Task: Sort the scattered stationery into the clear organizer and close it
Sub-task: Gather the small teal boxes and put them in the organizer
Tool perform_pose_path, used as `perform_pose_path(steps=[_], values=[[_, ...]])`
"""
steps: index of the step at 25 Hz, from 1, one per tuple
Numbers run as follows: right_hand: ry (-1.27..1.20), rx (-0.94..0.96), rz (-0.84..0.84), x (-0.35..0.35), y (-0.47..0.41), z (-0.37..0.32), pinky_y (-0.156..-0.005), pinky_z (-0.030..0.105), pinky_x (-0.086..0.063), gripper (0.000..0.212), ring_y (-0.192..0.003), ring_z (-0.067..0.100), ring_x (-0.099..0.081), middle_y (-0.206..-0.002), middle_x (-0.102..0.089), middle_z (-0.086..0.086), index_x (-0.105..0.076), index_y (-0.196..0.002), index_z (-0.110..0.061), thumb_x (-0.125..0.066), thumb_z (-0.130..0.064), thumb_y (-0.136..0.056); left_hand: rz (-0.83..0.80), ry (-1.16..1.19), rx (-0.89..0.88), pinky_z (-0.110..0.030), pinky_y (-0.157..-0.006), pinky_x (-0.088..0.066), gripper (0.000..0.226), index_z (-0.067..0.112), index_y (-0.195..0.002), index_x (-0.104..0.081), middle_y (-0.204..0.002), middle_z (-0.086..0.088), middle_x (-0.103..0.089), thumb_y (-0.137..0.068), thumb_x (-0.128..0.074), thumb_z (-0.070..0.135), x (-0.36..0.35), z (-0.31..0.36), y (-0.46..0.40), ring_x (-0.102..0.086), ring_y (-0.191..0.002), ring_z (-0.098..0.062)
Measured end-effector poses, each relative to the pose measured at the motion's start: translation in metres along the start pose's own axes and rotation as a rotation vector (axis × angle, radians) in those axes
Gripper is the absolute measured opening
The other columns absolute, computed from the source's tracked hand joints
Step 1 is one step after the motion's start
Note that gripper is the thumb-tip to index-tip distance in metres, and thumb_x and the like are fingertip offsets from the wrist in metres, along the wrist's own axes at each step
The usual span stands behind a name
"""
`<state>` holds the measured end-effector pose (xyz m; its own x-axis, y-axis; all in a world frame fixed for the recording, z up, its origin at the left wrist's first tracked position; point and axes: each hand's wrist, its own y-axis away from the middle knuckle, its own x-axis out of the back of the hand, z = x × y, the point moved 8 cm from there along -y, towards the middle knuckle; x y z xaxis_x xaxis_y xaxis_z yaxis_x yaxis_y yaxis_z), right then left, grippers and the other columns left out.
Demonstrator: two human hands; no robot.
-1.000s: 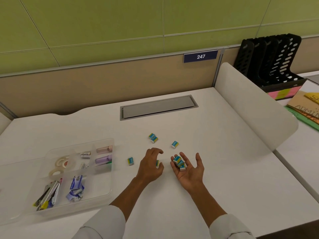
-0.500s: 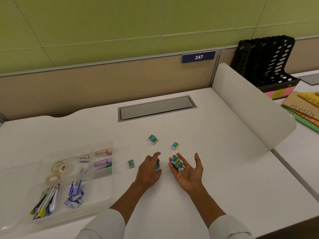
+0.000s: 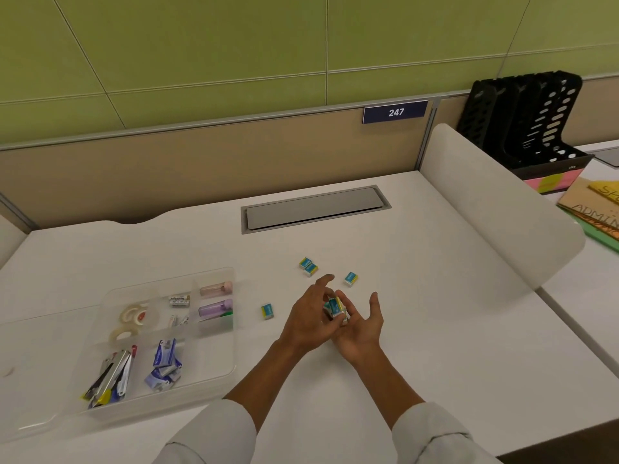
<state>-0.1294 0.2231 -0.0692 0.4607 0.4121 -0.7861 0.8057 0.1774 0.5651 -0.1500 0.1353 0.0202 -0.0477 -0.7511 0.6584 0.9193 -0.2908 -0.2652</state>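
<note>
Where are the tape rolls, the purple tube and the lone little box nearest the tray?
Tape rolls (image 3: 133, 315): head view, upper roll's rim.
Purple tube (image 3: 214, 308): head view, middle of its body.
Little box (image 3: 267, 311): head view, its blue top face.

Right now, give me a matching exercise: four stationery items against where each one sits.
Items:
1. tape rolls
2. staplers
3. lone eraser
4. pink tube

Places:
A. bare desk between organizer and hands
B. organizer's front left compartment
C. organizer's far right compartment
D. organizer's far left compartment

Pairs: 1-D, 2-B, 3-A, 4-C
</note>
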Motion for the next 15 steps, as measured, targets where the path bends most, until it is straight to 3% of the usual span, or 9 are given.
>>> perform_pose_path(steps=[5, 8, 12, 15], values=[[0.041, 0.006, 0.029, -0.007, -0.003, 0.009, -0.103, 0.048, -0.050, 0.065, -0.117, 0.038, -0.064, -0.124, -0.067, 0.021, -0.066, -0.127, -0.006, -0.066, -0.054, -0.084, 0.088, 0.007, 0.095, -0.008, -0.079, -0.045, 0.089, 0.025, -0.141, -0.028, -0.119, 0.011, -0.053, -0.070, -0.078, 0.045, 0.022, -0.026, 0.009, -0.055, -0.101, -0.007], [-0.021, -0.010, 0.014, -0.004, -0.007, 0.011, -0.102, 0.047, -0.051, 0.065, -0.120, 0.038, -0.062, -0.125, -0.066, 0.021, -0.065, -0.127, -0.005, -0.069, -0.051, -0.082, 0.145, -0.128, 0.152, -0.014, -0.090, -0.042, 0.087, 0.017, -0.139, -0.034, -0.127, 0.005, -0.048, -0.069, -0.075, 0.047, 0.039, -0.053, 0.021, -0.048, -0.112, -0.008], [-0.069, -0.037, -0.003, -0.001, -0.012, 0.014, -0.100, 0.048, -0.052, 0.067, -0.121, 0.038, -0.062, -0.127, -0.065, 0.020, -0.066, -0.126, -0.004, -0.071, -0.053, -0.080, 0.039, -0.347, 0.286, -0.031, -0.102, -0.038, 0.079, 0.013, -0.138, -0.038, -0.138, -0.004, -0.045, -0.069, -0.068, 0.039, 0.034, -0.086, 0.027, -0.038, -0.129, -0.020], [-0.083, -0.056, -0.021, -0.001, -0.015, 0.014, -0.100, 0.048, -0.052, 0.071, -0.124, 0.038, -0.060, -0.123, -0.065, 0.020, -0.065, -0.127, -0.003, -0.072, -0.054, -0.078, -0.057, -0.479, 0.404, -0.036, -0.106, -0.037, 0.071, 0.009, -0.139, -0.035, -0.140, -0.008, -0.041, -0.075, -0.063, 0.019, 0.023, -0.106, 0.028, -0.031, -0.133, -0.026]])
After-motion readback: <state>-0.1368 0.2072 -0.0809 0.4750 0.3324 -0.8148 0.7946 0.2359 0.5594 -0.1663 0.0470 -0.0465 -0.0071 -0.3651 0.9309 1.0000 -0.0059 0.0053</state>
